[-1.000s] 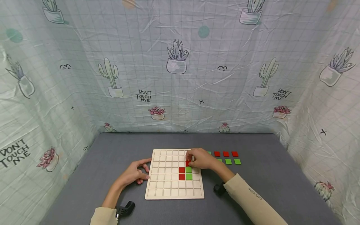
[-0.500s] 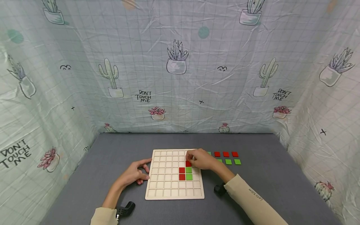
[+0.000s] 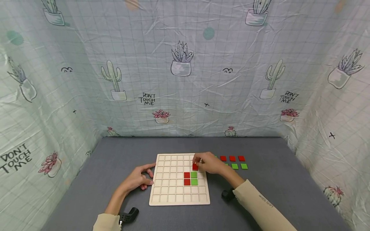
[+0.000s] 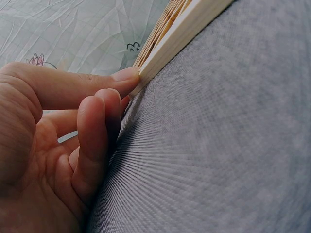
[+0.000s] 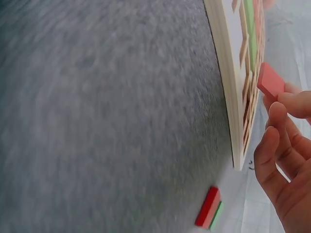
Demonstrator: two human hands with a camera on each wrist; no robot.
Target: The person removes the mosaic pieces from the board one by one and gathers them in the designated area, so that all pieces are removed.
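My right hand [image 3: 211,163] pinches a red square tile [image 3: 195,166] between thumb and fingers, over the right part of a pale wooden grid board [image 3: 171,189]. In the right wrist view that red tile [image 5: 270,81] is tilted, close over the board's cells. Thumb and index finger of my left hand [image 3: 137,178] touch the board's left edge, the other fingers loosely bent; the left wrist view shows the thumb against the board's side [image 4: 167,46]. Two red tiles [image 3: 187,178] lie in board cells, with two green tiles [image 3: 194,178] in the column beside them.
Right of the board, loose red tiles [image 3: 232,158] and green tiles [image 3: 234,166] lie in two rows on the grey table [image 3: 130,149], partly hidden behind my right hand. A patterned curtain [image 3: 202,86] hangs around the table's back and sides.
My right hand has shifted slightly to the right with the red tile, which no longer lines up with the cell above the green tiles. The left hand holds its place at the board.
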